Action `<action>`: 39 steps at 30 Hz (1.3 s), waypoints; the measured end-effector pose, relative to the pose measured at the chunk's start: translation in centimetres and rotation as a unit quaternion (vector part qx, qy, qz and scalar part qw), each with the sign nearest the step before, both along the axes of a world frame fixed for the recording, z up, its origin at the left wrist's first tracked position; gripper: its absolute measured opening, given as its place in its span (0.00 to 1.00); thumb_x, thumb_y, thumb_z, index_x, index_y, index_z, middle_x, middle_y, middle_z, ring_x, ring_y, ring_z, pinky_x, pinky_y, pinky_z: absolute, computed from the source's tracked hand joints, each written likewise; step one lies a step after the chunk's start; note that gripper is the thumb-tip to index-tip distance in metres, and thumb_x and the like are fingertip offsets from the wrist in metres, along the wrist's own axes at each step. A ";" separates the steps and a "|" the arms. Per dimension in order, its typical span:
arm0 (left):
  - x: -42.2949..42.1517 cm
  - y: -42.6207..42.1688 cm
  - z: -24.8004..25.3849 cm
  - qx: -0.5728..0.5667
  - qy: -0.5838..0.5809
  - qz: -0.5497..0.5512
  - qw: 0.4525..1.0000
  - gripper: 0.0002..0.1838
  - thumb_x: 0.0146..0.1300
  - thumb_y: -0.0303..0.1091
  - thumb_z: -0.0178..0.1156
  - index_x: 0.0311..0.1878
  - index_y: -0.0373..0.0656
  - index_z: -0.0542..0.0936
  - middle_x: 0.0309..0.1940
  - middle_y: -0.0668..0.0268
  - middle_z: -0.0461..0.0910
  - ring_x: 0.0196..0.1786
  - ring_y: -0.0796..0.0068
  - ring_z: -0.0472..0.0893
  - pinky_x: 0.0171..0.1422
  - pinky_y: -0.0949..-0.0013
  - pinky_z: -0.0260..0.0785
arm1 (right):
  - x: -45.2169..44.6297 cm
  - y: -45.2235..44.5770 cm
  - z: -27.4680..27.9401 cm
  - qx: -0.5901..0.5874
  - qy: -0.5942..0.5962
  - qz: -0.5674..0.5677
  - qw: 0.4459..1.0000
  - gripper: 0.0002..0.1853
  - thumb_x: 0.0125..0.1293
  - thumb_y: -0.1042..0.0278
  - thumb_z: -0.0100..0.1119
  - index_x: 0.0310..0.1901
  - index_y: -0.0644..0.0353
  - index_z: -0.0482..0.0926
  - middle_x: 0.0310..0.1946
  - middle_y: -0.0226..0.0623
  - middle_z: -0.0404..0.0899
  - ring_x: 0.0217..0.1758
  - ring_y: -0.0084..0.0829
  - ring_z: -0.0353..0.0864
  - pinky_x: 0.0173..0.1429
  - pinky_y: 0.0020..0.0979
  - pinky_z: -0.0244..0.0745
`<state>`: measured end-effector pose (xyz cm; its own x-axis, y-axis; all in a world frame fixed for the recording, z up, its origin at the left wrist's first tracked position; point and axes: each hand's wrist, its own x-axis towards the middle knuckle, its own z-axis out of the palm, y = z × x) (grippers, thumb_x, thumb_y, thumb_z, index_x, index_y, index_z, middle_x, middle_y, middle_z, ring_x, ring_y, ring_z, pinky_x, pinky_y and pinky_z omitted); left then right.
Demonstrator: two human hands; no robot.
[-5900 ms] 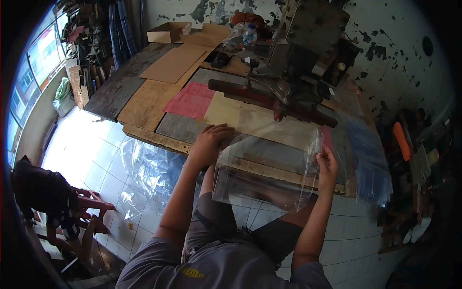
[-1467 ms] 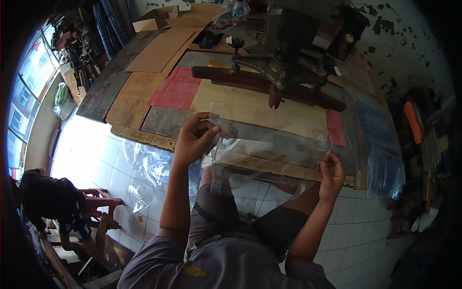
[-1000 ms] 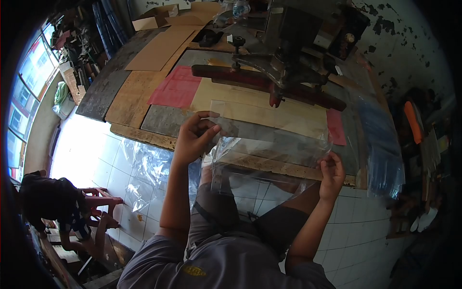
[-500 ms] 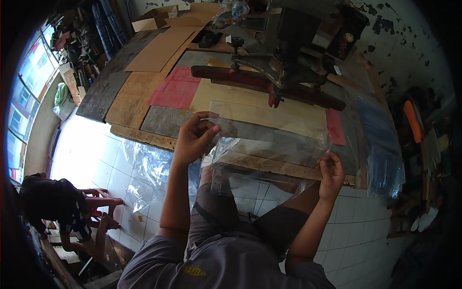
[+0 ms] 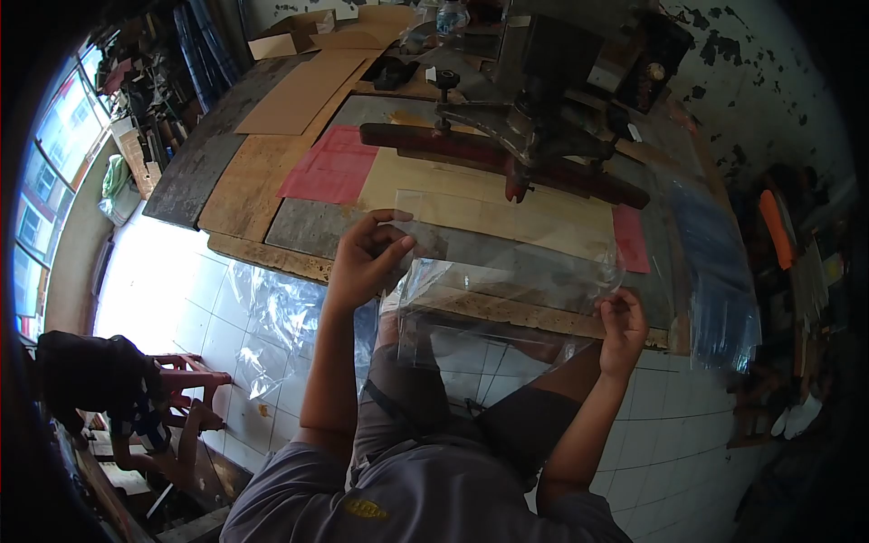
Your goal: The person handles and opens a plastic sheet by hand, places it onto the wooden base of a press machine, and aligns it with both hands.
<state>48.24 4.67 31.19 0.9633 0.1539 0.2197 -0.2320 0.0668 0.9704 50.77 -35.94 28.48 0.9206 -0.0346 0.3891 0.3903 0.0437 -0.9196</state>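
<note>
A clear plastic sheet (image 5: 493,276) spans the gap between my two hands at the table's front edge, its lower part hanging over my lap. My left hand (image 5: 369,258) pinches the sheet's left side between thumb and fingers. On its right side, the curled fingers of my right hand (image 5: 622,328) grip the sheet near a corner. Just beyond lies a pale yellow sheet (image 5: 453,185) on the grey work surface, flanked by a pink piece (image 5: 330,167) at left and a smaller one at right. Above these hangs a machine's long dark-red bar (image 5: 407,138).
Flat cardboard (image 5: 303,90) lies at the table's back left. A stack of bluish clear plastic (image 5: 720,281) drapes over the right edge. More crumpled clear plastic (image 5: 281,312) is below the front edge. At lower left, another person (image 5: 136,389) bends beside a red stool (image 5: 195,376).
My hands and the plastic sheet stay almost where they were. The person at lower left has shifted slightly.
</note>
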 end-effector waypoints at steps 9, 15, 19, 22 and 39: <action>0.2 0.4 -0.5 0.000 0.000 -0.011 1.000 0.21 0.72 0.26 0.66 0.64 0.33 0.74 0.41 0.63 0.89 0.43 0.81 0.86 0.48 0.77 0.76 | 0.1 -0.1 -0.1 -0.011 0.003 0.006 1.000 0.06 0.74 0.74 0.64 0.49 0.64 0.80 0.45 0.31 0.76 0.45 0.23 0.81 0.50 0.27 0.78; 0.1 0.1 -0.2 0.011 0.003 -0.008 1.000 0.22 0.71 0.26 0.67 0.65 0.34 0.74 0.39 0.66 0.88 0.42 0.82 0.85 0.48 0.77 0.75 | 0.0 0.0 0.3 0.007 0.009 0.008 1.000 0.05 0.74 0.75 0.63 0.48 0.64 0.79 0.45 0.31 0.76 0.44 0.23 0.82 0.50 0.28 0.79; 0.0 -0.1 0.1 0.011 0.008 -0.003 1.000 0.22 0.71 0.25 0.67 0.65 0.34 0.74 0.38 0.67 0.87 0.41 0.84 0.83 0.47 0.78 0.74 | 0.0 0.3 0.5 0.015 0.002 0.011 1.000 0.05 0.74 0.75 0.63 0.47 0.64 0.79 0.45 0.30 0.76 0.44 0.23 0.82 0.50 0.28 0.79; 0.0 -0.1 0.1 0.014 0.013 -0.003 1.000 0.22 0.71 0.25 0.67 0.65 0.34 0.74 0.38 0.67 0.87 0.41 0.85 0.83 0.46 0.79 0.73 | 0.0 0.1 0.2 0.020 0.008 0.011 1.000 0.05 0.74 0.75 0.63 0.48 0.64 0.79 0.44 0.30 0.77 0.44 0.23 0.82 0.50 0.28 0.79; 0.0 0.0 -0.1 0.026 0.008 -0.002 1.000 0.21 0.71 0.25 0.66 0.64 0.34 0.73 0.39 0.65 0.88 0.42 0.83 0.84 0.49 0.77 0.74 | -0.1 0.3 0.2 0.015 0.012 -0.003 1.000 0.08 0.74 0.72 0.64 0.50 0.62 0.78 0.38 0.32 0.83 0.42 0.23 0.81 0.51 0.28 0.76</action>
<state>48.22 4.65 31.13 0.9675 0.1389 0.2115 -0.2159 0.0174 0.9763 50.69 -35.67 28.72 0.9293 -0.0524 0.3657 0.3687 0.0686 -0.9270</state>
